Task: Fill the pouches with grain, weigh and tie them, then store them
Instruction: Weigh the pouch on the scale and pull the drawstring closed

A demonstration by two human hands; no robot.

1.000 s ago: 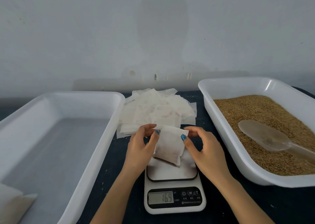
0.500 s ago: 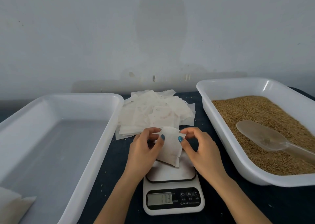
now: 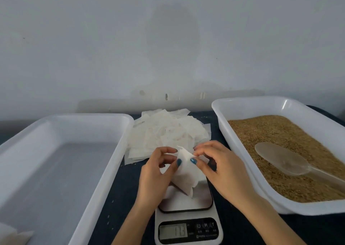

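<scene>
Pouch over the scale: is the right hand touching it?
Touching. The head view shows the right hand pinching the pouch near its top edge, with the thumb pressed against the white fabric.

Two hands in shot, both arms coming in from the bottom edge. The left hand [image 3: 155, 174] has slim fingers, and the left thumbnail [image 3: 179, 162] is painted teal blue, cut short and rounded. The right hand [image 3: 220, 170] wears the same teal polish on the right thumbnail [image 3: 193, 160], and there's a darker glimpse of painted nails on its fingertips [image 3: 195, 148] too. The left forearm [image 3: 130, 226] and right forearm [image 3: 261, 213] are bare as far as the frame shows them.
</scene>
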